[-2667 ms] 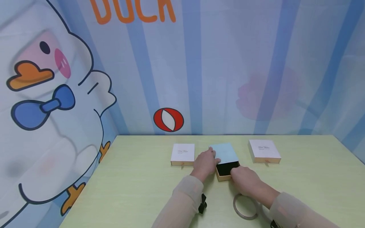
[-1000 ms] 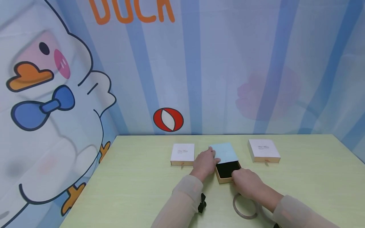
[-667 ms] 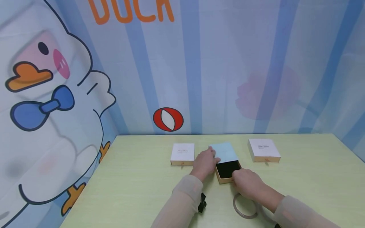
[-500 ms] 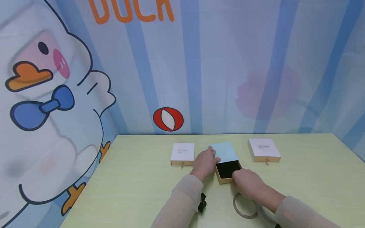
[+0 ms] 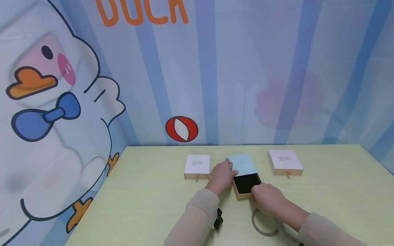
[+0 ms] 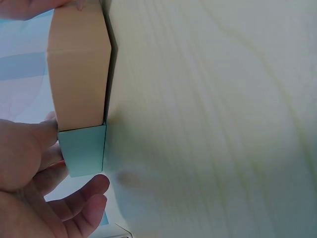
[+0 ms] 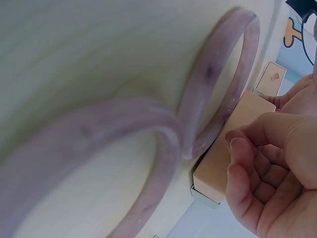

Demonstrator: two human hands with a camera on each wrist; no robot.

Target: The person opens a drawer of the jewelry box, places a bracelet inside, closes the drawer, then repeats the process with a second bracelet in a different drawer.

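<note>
My left hand [image 5: 220, 177] grips the light-blue sleeve [image 5: 243, 164] of a slide-out gift box, thumb and fingers at its sides. The box's tan drawer [image 6: 79, 69] stands partly out toward me, its black inside [image 5: 246, 183] in sight. My right hand [image 5: 269, 200] pinches at the drawer's front with thumb and curled fingers; the exact spot pinched is hidden. Just below that hand lie two pale mauve bangles: the nearer to the box [image 7: 218, 59] shows whole in the right wrist view, and the other bangle [image 7: 84, 126] is cut off by the frame edge.
One white box [image 5: 197, 165] with a tan drawer front stands left of my left hand. Another white box [image 5: 286, 162] stands to the right of the blue one. Behind the pale yellow table [image 5: 138, 205] hangs a printed duck backdrop [image 5: 234, 85].
The drawer has slid farther out of the blue sleeve, toward me, and my right hand has moved back with it. My left hand stays at the sleeve.
</note>
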